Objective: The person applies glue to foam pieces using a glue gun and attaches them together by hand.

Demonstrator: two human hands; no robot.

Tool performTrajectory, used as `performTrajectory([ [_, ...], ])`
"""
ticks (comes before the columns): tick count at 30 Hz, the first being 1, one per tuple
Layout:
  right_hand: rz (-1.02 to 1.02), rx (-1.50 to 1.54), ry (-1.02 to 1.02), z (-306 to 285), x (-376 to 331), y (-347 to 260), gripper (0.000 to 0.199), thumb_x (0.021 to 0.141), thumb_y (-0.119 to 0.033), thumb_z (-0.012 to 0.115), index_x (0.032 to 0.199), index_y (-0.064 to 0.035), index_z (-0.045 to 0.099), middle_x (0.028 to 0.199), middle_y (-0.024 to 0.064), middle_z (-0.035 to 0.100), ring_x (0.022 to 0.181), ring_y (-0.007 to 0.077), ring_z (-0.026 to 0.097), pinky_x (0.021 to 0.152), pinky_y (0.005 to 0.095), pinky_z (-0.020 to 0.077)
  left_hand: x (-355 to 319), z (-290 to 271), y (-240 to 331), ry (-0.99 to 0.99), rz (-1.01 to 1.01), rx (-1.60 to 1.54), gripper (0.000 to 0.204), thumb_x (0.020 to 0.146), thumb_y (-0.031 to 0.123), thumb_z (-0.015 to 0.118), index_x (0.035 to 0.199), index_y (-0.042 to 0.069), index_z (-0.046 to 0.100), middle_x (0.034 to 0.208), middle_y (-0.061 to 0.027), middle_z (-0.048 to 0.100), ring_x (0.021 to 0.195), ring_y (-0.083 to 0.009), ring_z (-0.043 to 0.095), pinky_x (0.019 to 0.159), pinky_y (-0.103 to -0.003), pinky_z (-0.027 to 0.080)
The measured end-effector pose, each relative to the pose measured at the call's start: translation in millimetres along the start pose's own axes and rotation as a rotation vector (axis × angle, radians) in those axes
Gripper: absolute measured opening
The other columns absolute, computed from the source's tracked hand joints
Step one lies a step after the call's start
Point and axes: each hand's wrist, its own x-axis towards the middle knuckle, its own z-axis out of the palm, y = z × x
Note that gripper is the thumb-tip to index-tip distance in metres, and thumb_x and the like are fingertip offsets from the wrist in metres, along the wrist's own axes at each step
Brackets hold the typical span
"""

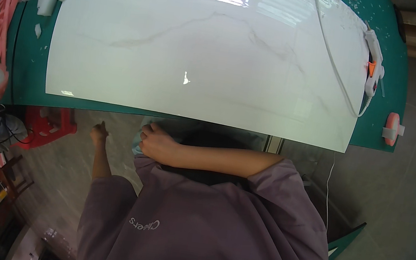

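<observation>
The right hand (pixel 154 144), fingers curled, rests against pale blue material (pixel 137 144) at its fingertips; whether it grips this, I cannot tell. To its left and apart, the left hand (pixel 100 133) hangs over the floor (pixel 71 163); nothing shows in it, but clenched or slack is unclear. Ahead of both, a marbled white board (pixel 200 75) covers much of a green table (pixel 32 66). Farther ahead rightward lies a glue gun (pixel 373 63); its cord (pixel 331 61) crosses the board, so a snagging forearm could drag it off.
</observation>
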Motion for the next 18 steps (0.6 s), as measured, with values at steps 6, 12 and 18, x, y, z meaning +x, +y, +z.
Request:
performTrajectory([
  [6, -0.061, 0.1, -0.053, 1, 3, 17, 0.014, 0.07, -0.019, 0.055, 0.078, -0.009, 0.061, 0.092, 0.0063, 0.058, 0.098, 0.0226, 0.046, 0.08, 0.034, 0.0368, 17, -14, 106, -0.145, 0.229, 0.569, 0.028, 0.076, 0.033, 0.064, 0.094, 0.012, 0.061, 0.098, -0.0057, 0.061, 0.087, -0.0195, 0.061, 0.068, -0.035, 0.049],
  [12, 0.267, 0.952, 0.298, 23, 27, 27, 0.03, 0.084, -0.019, 0.049, 0.107, -0.0008, 0.055, 0.116, 0.0208, 0.048, 0.107, 0.0319, 0.047, 0.088, 0.0389, 0.0386, -33, -34, 184, -0.053, 0.18, 1.22, 0.03, 0.075, 0.034, 0.065, 0.096, 0.013, 0.061, 0.1, -0.006, 0.061, 0.088, -0.0211, 0.06, 0.069, -0.036, 0.049],
  [18, -0.043, 0.793, 0.472, 19, 73, 65, 0.032, 0.086, -0.029, 0.052, 0.111, -0.0097, 0.057, 0.1, 0.0098, 0.061, 0.094, 0.0241, 0.056, 0.085, 0.0319, 0.0408, -81, -39, 241, -0.087, -0.004, 1.806, 0.032, 0.073, 0.034, 0.066, 0.097, 0.013, 0.061, 0.102, -0.0063, 0.061, 0.089, -0.0227, 0.06, 0.07, -0.037, 0.048],
])
